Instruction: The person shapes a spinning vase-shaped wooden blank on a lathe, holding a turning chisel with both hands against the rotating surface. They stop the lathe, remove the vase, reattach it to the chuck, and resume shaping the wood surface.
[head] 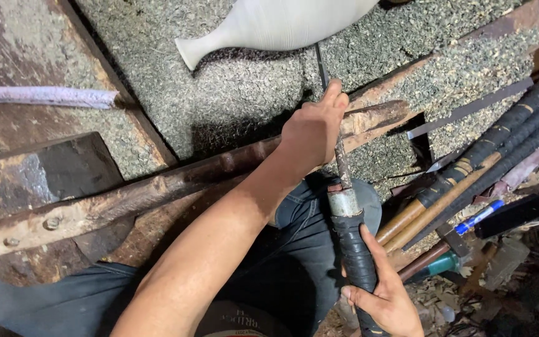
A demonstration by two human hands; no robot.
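Left hand (312, 128) clamps the turning chisel's (343, 163) shaft on the rusty rest bar (157, 187); right hand (385, 293) grips its taped handle at 6 o'clock; white vase (276, 25) at 12.

Long turning tool (344, 187): black-taped handle, metal ferrule, rusty shaft; steeply tilted, tip near white vase (282, 25).

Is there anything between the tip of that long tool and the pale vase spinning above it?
Nothing visible does. The left hand steadies the thin blade of the long tool on the rusty rest bar, the right hand grips its taped handle, and the tip reaches up to the pale vase with only shavings beneath.
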